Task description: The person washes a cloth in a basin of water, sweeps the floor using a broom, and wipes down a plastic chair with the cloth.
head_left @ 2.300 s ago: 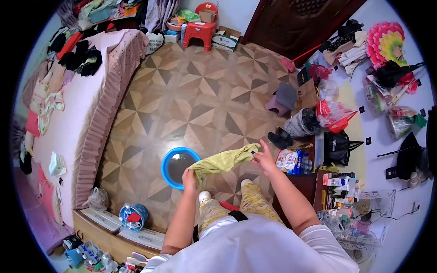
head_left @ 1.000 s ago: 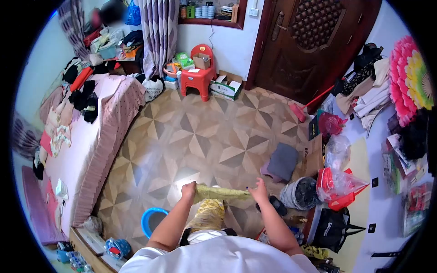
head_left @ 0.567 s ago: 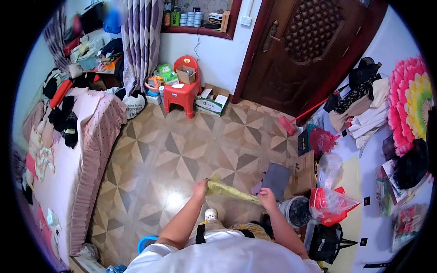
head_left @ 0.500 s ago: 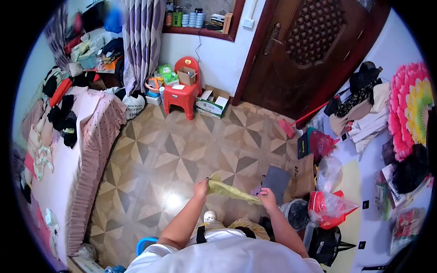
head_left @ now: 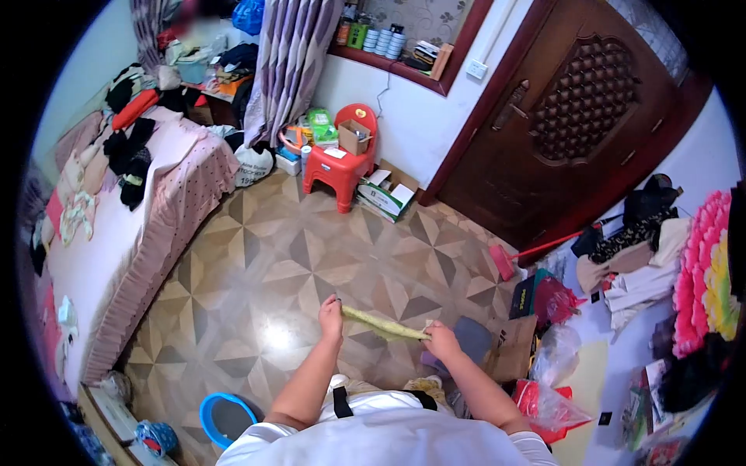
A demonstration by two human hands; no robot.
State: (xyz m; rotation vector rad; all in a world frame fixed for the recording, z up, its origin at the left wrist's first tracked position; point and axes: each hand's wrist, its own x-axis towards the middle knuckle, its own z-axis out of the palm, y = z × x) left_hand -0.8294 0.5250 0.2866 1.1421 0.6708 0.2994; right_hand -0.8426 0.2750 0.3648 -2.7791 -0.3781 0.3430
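Note:
A yellow-green cloth [head_left: 385, 325] is stretched between my two hands above the tiled floor, narrow and slightly sloping down to the right. My left hand [head_left: 331, 317] is closed on its left end. The other end is gripped by my right hand [head_left: 440, 339], fingers wrapped round it. Below and left of my hands, a blue basin [head_left: 206, 423] stands on the floor near my left arm, with what looks like water in it. My shoes show just beneath the cloth, partly hidden by my shirt.
A bed [head_left: 132, 241] with clothes runs along the left. A red chair [head_left: 338, 167] and an open box [head_left: 386, 196] stand by the far wall near a brown door [head_left: 575, 109]. On the right are a grey stool [head_left: 472, 339], a cardboard box [head_left: 513, 347] and bags.
The view has turned and shifted, bringing the blue basin more fully into sight. The cloth, earlier spread wider, is now narrower, still held at both ends.

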